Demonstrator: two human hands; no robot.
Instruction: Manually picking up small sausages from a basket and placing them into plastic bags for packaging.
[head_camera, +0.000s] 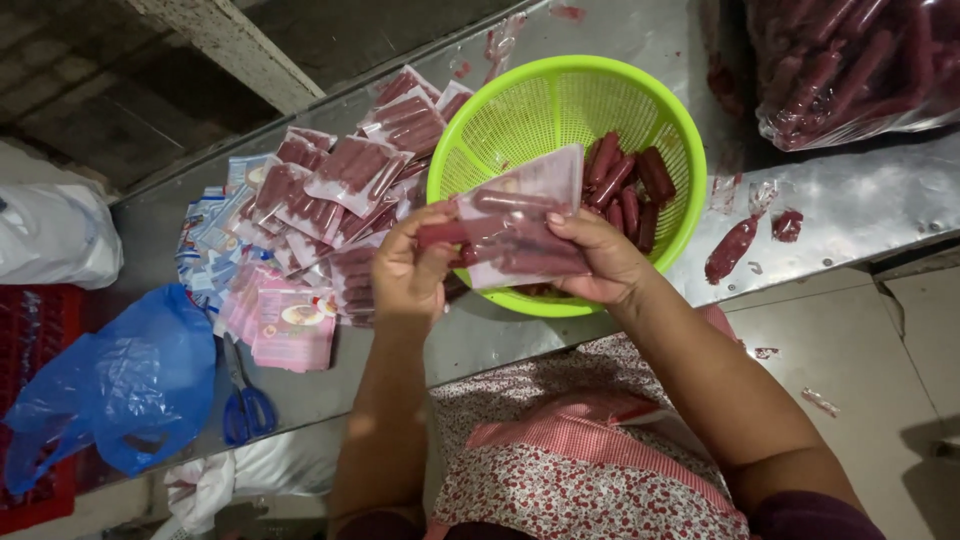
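Both hands grip one clear plastic pouch (520, 220) of red sausages
Left hand (408, 270) pinches a dark red sausage (440, 234) at its mouth; right hand (597, 258) clasps its side, over the lime-green plastic basket (480, 130)

We hold a clear pouch (522, 222) of red sausages between our left hand (408, 270) and right hand (598, 258), above a green basket (480, 130) with more sausages (628, 185). Filled packs (345, 180) lie piled on the metal table (860, 205), with blue scissors (243, 400) and a blue bag (125, 385) nearby.
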